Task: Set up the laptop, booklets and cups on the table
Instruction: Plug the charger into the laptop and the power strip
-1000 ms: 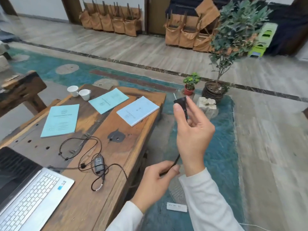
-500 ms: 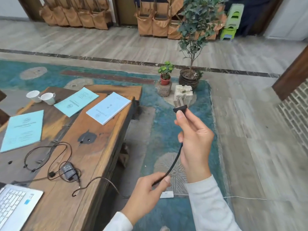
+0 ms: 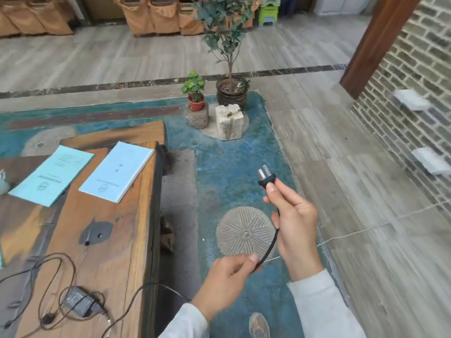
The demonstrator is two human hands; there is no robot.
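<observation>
My right hand [image 3: 295, 223] pinches a black power plug [image 3: 266, 179] with two metal prongs pointing up, out over the floor right of the wooden table [image 3: 117, 240]. My left hand [image 3: 227, 281] pinches the black cord [image 3: 269, 245] lower down. The cord runs back to a black power adapter [image 3: 76, 304] on the table's near edge, among loops of thin cable. Two light-blue booklets [image 3: 52, 174] [image 3: 117, 172] lie side by side at the far end of the table. A white cup [image 3: 3, 182] shows only at the left edge. The laptop is out of view.
A small potted plant [image 3: 195, 93], a larger potted tree [image 3: 229, 57] and a stone block [image 3: 229, 121] stand on the floor beyond the table. A brick wall [image 3: 415, 81] with a wooden post [image 3: 373, 42] runs along the right. My shoe [image 3: 258, 325] shows below.
The view has swung right, so the laptop, the third booklet and most of the cups have left the frame. Both hands, still holding plug and cord, have moved right and lower.
</observation>
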